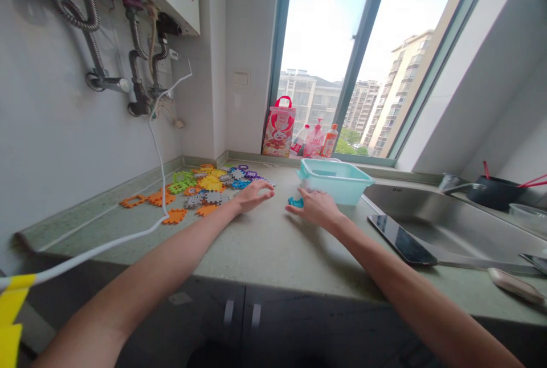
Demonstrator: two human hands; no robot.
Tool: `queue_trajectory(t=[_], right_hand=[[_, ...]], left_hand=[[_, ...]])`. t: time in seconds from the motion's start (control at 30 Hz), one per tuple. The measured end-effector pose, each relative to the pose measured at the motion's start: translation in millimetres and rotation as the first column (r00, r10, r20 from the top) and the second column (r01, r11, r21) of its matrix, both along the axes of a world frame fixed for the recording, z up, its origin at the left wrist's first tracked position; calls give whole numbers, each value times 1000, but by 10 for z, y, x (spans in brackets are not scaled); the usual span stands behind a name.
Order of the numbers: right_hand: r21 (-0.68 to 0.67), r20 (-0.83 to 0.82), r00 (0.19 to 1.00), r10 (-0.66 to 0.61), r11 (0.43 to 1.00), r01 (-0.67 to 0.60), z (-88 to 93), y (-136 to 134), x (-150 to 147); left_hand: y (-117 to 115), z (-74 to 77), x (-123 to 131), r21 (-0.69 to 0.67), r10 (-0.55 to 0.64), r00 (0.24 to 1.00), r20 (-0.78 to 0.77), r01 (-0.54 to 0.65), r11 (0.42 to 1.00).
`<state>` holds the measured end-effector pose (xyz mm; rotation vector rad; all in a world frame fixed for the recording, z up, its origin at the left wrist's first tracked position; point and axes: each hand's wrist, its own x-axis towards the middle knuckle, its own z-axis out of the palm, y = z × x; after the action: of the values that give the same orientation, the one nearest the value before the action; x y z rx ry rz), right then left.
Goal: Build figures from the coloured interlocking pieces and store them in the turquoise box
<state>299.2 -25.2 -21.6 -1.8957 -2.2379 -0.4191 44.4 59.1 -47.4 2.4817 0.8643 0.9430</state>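
Observation:
A heap of flat toothed plastic pieces (200, 185) in orange, yellow, green, blue, purple and grey lies on the green-grey countertop (256, 242) toward the back left. My left hand (252, 194) rests at the heap's right edge, fingers stretched out over the nearest pieces. My right hand (314, 205) lies on the counter just in front of a teal plastic tub (337, 180), its fingers closed on a small blue piece (294, 202).
A steel sink (448, 220) fills the right side, with a dark phone (401, 240) on its rim. A black pan (496, 191) stands behind it. A red bag (278, 127) and bottles (318, 140) stand on the windowsill. A white cable (128, 237) crosses the counter's left.

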Motion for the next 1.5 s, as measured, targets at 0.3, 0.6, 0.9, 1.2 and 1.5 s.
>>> queue_trajectory(t=[0.3, 0.6, 0.9, 1.2, 1.5], right_hand=[[31, -203, 930, 306, 952, -306, -112, 104, 16], [196, -357, 717, 598, 799, -568, -89, 69, 33], [142, -368, 711, 600, 791, -594, -236, 189, 90], [175, -375, 684, 626, 772, -611, -311, 294, 102], [178, -339, 716, 610, 789, -588, -277, 279, 86]], left_hand=[[-49, 21, -4, -25, -3, 1000, -2, 3, 1000], [-137, -8, 62, 34, -87, 995, -57, 89, 995], [-139, -36, 87, 156, -51, 995, -90, 65, 986], [-135, -45, 131, 211, 23, 989, -145, 9, 977], [-201, -11, 159, 273, 65, 974, -218, -3, 962]])
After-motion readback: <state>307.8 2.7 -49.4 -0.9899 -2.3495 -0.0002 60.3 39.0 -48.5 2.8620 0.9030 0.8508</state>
